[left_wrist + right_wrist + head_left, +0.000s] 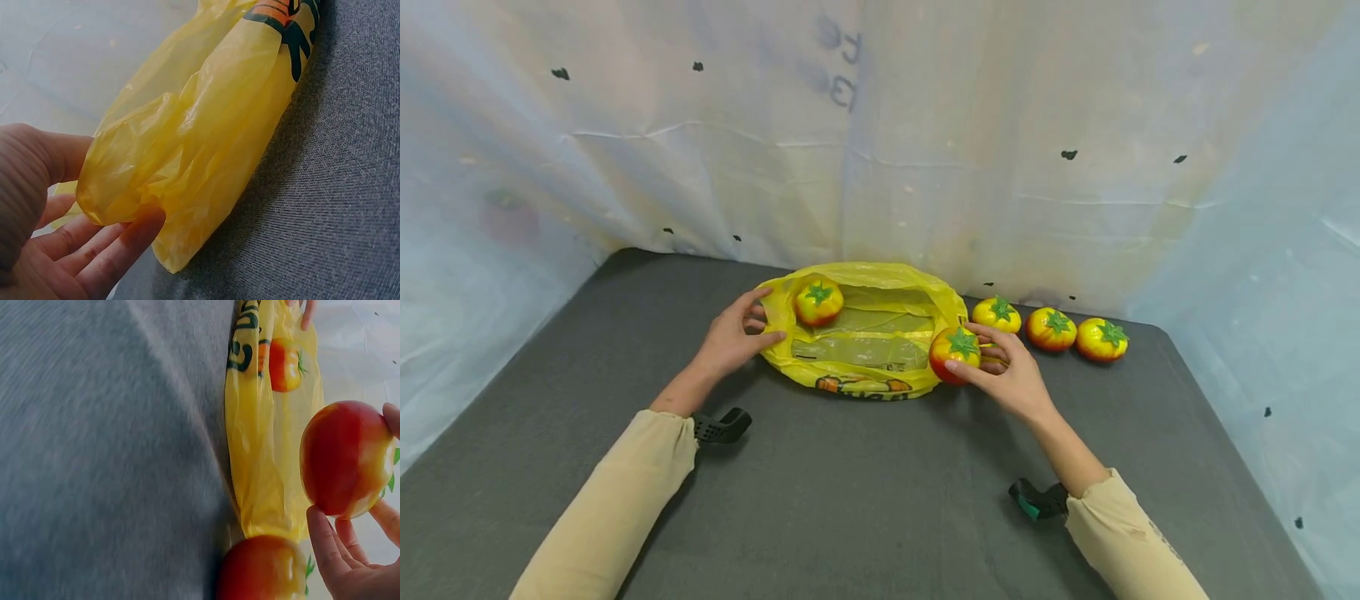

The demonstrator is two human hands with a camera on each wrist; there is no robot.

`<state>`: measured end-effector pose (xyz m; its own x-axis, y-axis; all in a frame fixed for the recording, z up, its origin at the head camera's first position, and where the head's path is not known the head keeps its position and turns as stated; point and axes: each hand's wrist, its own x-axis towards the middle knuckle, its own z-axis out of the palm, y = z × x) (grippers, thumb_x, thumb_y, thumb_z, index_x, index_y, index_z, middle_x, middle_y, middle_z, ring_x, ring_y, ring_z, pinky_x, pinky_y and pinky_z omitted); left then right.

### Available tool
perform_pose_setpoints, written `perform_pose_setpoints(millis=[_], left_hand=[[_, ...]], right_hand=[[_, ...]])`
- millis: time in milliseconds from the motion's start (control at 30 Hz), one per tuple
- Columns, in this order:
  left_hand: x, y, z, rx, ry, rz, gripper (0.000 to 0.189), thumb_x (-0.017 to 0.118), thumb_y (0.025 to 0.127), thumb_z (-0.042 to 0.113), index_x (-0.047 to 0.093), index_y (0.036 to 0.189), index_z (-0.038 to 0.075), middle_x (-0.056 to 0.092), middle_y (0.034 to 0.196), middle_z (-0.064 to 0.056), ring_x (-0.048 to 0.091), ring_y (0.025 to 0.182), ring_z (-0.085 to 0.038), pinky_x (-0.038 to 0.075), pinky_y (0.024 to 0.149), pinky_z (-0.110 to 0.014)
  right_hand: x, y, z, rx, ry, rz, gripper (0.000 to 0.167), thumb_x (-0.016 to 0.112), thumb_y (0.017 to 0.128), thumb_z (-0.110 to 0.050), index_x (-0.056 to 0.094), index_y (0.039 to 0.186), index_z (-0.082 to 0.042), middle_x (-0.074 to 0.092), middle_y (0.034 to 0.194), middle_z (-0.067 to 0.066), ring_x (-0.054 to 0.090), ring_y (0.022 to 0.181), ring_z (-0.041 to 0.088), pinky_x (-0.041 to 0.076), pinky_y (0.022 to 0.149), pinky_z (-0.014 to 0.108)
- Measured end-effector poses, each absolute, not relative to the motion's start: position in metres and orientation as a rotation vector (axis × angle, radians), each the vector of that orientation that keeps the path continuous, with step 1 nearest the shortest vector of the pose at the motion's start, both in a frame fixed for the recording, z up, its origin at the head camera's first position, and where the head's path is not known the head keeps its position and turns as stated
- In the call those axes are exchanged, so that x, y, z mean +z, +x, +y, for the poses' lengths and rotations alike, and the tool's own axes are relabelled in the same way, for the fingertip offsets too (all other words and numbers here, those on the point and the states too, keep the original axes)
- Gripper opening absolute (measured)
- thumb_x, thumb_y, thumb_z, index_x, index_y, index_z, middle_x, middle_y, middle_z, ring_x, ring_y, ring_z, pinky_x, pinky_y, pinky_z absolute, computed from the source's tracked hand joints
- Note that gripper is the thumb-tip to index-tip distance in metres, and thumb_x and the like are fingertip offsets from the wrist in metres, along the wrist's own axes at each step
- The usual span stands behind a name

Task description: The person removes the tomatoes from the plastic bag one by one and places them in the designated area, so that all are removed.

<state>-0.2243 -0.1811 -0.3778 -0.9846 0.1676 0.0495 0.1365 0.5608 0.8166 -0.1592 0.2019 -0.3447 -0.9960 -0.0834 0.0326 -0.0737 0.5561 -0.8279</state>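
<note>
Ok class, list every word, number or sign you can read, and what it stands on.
No whole word reads surely.
Bag: dark lettering, folded and partly hidden, unreadable as a word.
Sheet: dark writing, faint and blurred, unreadable.
Right sleeve: dark marks, too small to read.

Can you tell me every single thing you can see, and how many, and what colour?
Table: one, dark grey, underneath
Bag: one, yellow, open on the table
Bagged tomato: one, yellow-red, inside, left end
Held tomato: one, yellow-red, at the bag's right end
Loose tomatoes: three, yellow-red, right of the bag
Sheeting: count unclear, pale, behind and both sides
Spots: several, black, on the sheeting
Writing: blurry, dark, back sheeting
Wrist gadgets: two, black, one per wrist
Sleeves: two, beige, forearms
Left hand: one, bare, bag's left end
Right hand: one, bare, holding a tomato
</note>
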Motion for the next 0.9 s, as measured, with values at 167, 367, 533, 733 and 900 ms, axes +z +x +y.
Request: perform_pose_setpoints(millis=[167,367,533,733,900], left_hand=[[-0.377,-0.225,-0.180,1.424,0.259,2.752,0.074,0.066,0.090,0.015,0.025,0.152,0.007,0.052,0.126,-0.025,0.055,0.111,-0.039,0.046,0.092,-0.053],[-0.377,-0.225,-0.180,1.415,0.247,2.748,0.074,0.065,0.091,0.015,0.024,0.152,0.007,0.051,0.126,-0.025,0.055,0.112,-0.040,0.047,0.091,-0.053],[-0.378,-0.225,-0.180,1.404,0.237,2.749,0.073,0.063,0.091,0.015,0.025,0.152,0.007,0.049,0.128,-0.026,0.054,0.113,-0.040,0.048,0.088,-0.053],[-0.378,-0.225,-0.179,1.402,0.235,2.748,0.073,0.063,0.091,0.014,0.024,0.152,0.006,0.049,0.128,-0.026,0.054,0.113,-0.041,0.048,0.088,-0.053],[-0.377,-0.224,-0.178,1.404,0.229,2.752,0.073,0.064,0.091,0.014,0.025,0.152,0.006,0.050,0.127,-0.025,0.055,0.112,-0.040,0.048,0.089,-0.053]], right_hand=[[-0.340,-0.155,0.213,-1.448,-0.114,2.791,0.062,0.073,0.084,-0.038,0.050,0.140,-0.023,0.042,0.138,0.013,0.051,0.122,0.033,0.045,0.099,0.049],[-0.336,-0.147,0.226,-1.438,-0.078,2.810,0.064,0.073,0.085,-0.036,0.048,0.142,-0.023,0.040,0.139,0.014,0.051,0.122,0.032,0.044,0.100,0.050],[-0.335,-0.142,0.238,-1.402,-0.048,2.837,0.064,0.071,0.086,-0.038,0.047,0.142,-0.022,0.038,0.142,0.015,0.049,0.123,0.033,0.043,0.101,0.051],[-0.337,-0.136,0.250,-1.321,-0.063,2.908,0.063,0.070,0.086,-0.040,0.048,0.141,-0.019,0.041,0.136,0.015,0.051,0.119,0.032,0.044,0.099,0.052],[-0.339,-0.130,0.259,-1.245,-0.060,2.946,0.064,0.069,0.087,-0.042,0.048,0.141,-0.016,0.044,0.132,0.016,0.054,0.115,0.032,0.046,0.096,0.052]])
